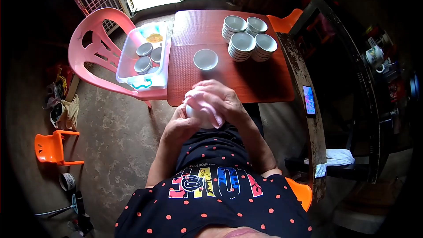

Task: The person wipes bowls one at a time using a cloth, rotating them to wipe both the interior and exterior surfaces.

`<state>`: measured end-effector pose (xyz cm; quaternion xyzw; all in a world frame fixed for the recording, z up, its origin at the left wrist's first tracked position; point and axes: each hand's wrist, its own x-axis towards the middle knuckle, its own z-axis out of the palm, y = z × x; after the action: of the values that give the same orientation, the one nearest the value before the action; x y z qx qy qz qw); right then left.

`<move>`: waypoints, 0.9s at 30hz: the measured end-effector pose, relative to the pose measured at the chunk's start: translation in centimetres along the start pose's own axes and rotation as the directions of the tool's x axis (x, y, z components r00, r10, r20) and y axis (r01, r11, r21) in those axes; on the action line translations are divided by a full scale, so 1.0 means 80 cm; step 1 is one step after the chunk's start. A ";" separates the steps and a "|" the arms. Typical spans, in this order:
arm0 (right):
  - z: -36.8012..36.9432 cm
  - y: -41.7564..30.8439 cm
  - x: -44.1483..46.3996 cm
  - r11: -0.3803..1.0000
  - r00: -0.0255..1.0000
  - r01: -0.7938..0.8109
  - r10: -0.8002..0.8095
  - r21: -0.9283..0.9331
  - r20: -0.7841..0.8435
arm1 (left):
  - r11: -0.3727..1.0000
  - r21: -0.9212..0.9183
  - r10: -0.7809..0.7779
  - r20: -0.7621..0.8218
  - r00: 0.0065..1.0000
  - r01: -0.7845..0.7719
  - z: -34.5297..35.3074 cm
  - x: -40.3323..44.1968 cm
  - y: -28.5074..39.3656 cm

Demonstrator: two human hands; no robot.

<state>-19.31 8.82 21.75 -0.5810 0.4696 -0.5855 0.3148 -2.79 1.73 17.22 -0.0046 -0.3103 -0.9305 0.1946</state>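
In front of my body, my left hand (179,122) is closed around a white bowl (191,112), which is mostly covered. My right hand (224,99) presses a pink cloth (204,104) against the bowl, its fingers bent over the fabric. Just beyond my hands, a single white bowl (205,60) sits on the red-brown table (189,29). Farther right stand several stacks of white bowls (242,46). At the table's left, a clear plastic bin (127,78) holds several more bowls (142,64).
The bin rests on a pink plastic chair (79,57). A worn wooden bench (304,81) runs along the right, with a phone (309,100) on it. A small orange chair (49,147) stands on the floor at left. White cloth (339,156) lies at lower right.
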 end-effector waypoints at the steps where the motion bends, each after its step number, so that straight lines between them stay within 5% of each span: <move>1: 0.003 -0.001 0.002 0.996 0.995 0.075 -0.072 0.038 -0.071 | 0.997 -0.037 0.062 -0.065 0.996 -0.065 0.005 -0.001 -0.004; 2: 0.011 0.028 -0.005 0.929 0.930 0.288 -0.329 -0.234 -0.162 | 0.987 -0.102 0.109 -0.114 0.988 -0.121 0.009 0.002 -0.006; 3: 0.040 0.048 -0.023 0.772 0.759 0.375 -0.573 -0.513 -0.308 | 0.970 -0.160 0.156 -0.164 0.974 -0.182 0.011 0.004 -0.007; 5: 0.079 0.036 -0.037 0.677 0.782 0.010 -0.464 -0.736 -0.416 | 0.961 -0.192 0.162 -0.196 0.967 -0.200 0.003 0.006 -0.008; 6: 0.082 0.043 -0.041 0.741 0.722 0.092 -0.510 -0.665 -0.468 | 0.966 -0.174 0.156 -0.189 0.970 -0.189 -0.003 0.005 -0.010; 9: 0.029 0.005 -0.017 0.952 0.948 0.159 -0.222 -0.263 -0.229 | 0.992 -0.082 0.094 -0.047 0.995 -0.097 -0.019 -0.005 -0.014; 10: 0.008 -0.013 -0.001 0.936 0.981 0.187 -0.191 -0.298 0.013 | 0.997 -0.040 0.065 0.029 0.997 -0.064 -0.023 -0.006 -0.012; 12: -0.017 -0.036 0.014 0.934 0.935 0.135 -0.010 -0.330 0.355 | 0.996 0.086 -0.023 0.158 0.987 0.009 0.032 0.000 0.007; 13: -0.022 -0.039 0.017 0.934 0.872 0.142 0.038 -0.328 0.488 | 0.987 0.162 0.015 -0.007 1.000 -0.014 0.031 0.000 -0.001; 14: -0.019 -0.038 0.015 0.972 0.915 0.016 0.080 -0.233 0.396 | 0.991 0.126 0.040 -0.002 0.999 -0.040 0.030 -0.001 -0.002; 15: -0.019 -0.018 0.014 0.967 0.926 0.181 -0.107 -0.178 0.361 | 0.994 0.090 0.064 -0.001 0.998 -0.063 0.032 -0.003 -0.002; 17: -0.001 0.003 -0.002 0.918 0.951 0.298 -0.309 -0.262 0.000 | 0.995 -0.011 0.097 -0.087 0.992 -0.098 0.023 -0.001 -0.005; 18: 0.024 0.007 -0.023 1.000 0.961 0.021 -0.020 0.001 -0.275 | 0.990 0.037 0.139 -0.102 0.985 -0.136 0.017 0.001 -0.005; 21: 0.063 0.025 -0.039 0.993 0.829 -0.021 0.083 0.117 -0.552 | 0.963 0.214 0.193 -0.115 0.974 -0.166 0.016 0.001 -0.002; 23: 0.032 0.003 -0.022 0.995 0.951 -0.026 0.055 0.098 -0.306 | 0.933 0.329 0.196 -0.129 0.972 -0.144 0.016 -0.003 -0.003; 24: 0.026 -0.021 -0.013 0.988 0.970 -0.086 0.055 -0.124 -0.237 | 0.942 0.329 0.108 -0.108 0.988 -0.067 0.017 -0.007 0.002; 25: 0.008 -0.012 0.000 0.580 0.886 0.429 -0.420 -0.693 0.197 | 0.923 0.374 0.094 0.022 0.995 -0.096 -0.007 -0.009 -0.004; 27: 0.022 -0.045 0.004 0.617 0.914 0.395 -0.341 -0.681 0.221 | 0.767 0.597 0.351 -0.086 0.932 -0.234 0.013 -0.015 -0.024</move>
<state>-16.99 9.53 24.95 -0.7603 0.5186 -0.3885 -0.0456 -2.50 4.13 16.78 0.0961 -0.5528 -0.7459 0.3589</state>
